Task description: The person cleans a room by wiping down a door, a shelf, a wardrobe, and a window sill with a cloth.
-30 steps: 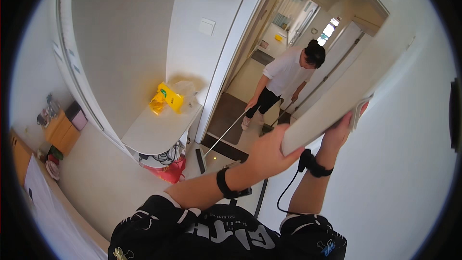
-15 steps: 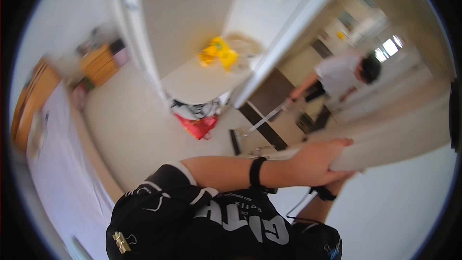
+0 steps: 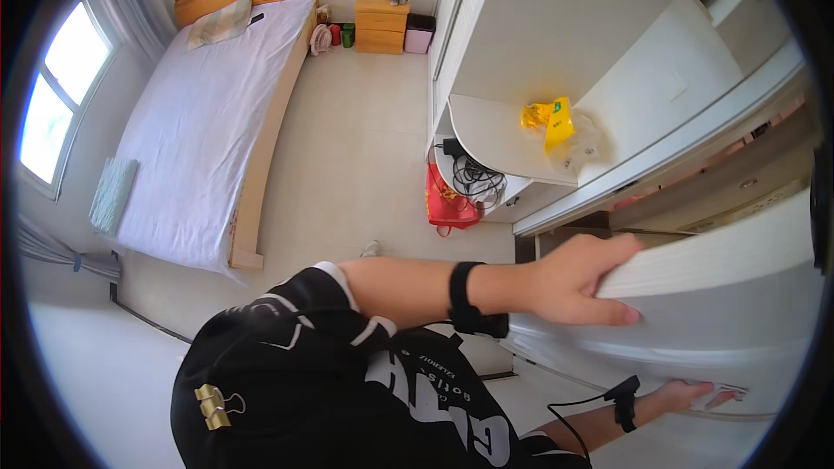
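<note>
Door [image 3: 704, 321] obstacle right of left hand [image 3: 578, 282]

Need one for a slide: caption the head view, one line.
Left fingers grip the edge of a white door, right fingers at its face, lilac-sheeted bed at view left.

White lettering stands on the wearer's black shirt [image 3: 287, 382]: large block letters [image 3: 493, 440] cross its front, bent by folds, and smaller lines of letters run just beside them, on the side toward the collar-to-hem middle. Beyond the shirt, up and to the right, a yellow bag [image 3: 561, 132] carries a small green printed mark, too small to read.
</note>
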Tool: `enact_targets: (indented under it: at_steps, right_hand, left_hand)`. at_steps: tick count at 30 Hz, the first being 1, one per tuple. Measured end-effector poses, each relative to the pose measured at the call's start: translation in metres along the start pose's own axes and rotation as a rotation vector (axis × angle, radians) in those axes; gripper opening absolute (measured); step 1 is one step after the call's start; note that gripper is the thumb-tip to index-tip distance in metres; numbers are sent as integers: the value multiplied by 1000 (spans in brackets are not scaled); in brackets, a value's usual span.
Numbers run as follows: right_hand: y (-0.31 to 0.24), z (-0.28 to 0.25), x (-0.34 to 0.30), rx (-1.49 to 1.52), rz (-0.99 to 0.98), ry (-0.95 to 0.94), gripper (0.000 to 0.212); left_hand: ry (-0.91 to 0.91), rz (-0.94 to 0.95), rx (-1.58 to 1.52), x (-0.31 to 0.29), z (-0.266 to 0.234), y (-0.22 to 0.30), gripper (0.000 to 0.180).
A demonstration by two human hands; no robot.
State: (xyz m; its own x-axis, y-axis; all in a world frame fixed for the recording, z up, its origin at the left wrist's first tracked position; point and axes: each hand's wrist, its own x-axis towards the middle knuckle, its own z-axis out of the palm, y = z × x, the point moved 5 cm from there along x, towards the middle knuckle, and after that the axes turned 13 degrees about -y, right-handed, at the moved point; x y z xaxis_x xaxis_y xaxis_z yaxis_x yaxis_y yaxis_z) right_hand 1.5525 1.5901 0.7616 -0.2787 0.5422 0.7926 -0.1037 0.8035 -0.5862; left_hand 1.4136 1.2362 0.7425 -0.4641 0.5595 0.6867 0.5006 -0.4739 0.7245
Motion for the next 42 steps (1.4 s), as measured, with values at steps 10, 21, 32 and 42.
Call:
enact_targets:
  at_steps: [10,21,32,42]
  right_hand:
    - [176,-54,-37,258,356,1,61]
    - [-155,16,-38,166,-192,-71,63]
    - [-124,62,-104,-150,-436,-298,65]
    - [66,30,-140,-353,-534,-161,61]
  left_hand:
    - [98,-73,58,-24,17,-1,50]
    - [42,-114,132,-24,15,7,52]
    - [24,-107,118,-12,3,-1,48]
    - [76,-161,-68,-9,7,-22,48]
